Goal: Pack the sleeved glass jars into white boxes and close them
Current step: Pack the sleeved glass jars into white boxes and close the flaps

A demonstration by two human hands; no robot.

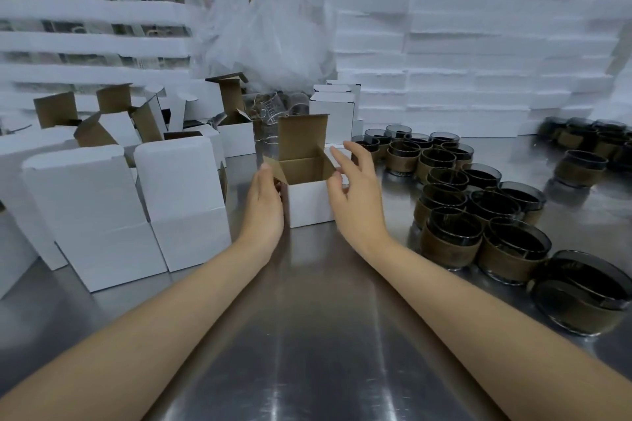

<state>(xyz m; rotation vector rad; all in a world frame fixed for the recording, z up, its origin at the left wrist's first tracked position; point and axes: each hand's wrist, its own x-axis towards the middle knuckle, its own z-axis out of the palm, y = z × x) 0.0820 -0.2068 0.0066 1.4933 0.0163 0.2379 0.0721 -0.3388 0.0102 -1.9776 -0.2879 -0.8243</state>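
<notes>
Head view: an empty open box (309, 205) stands mid-table between both hands, no jar in it yet.

Its lid flap stands upright and the brown inside is bare. The left hand (265, 202) lies flat against the box's left wall with straight fingers; the right hand (352, 178) is spread at the right flap, fingers loose, gripping nothing. Sleeved glass jars (478, 215) crowd the table (325, 335) to the right, unpacked. To the left stand closed white boxes (136, 205), seemingly finished, with more open ones behind. By my reading much packing remains.
</notes>
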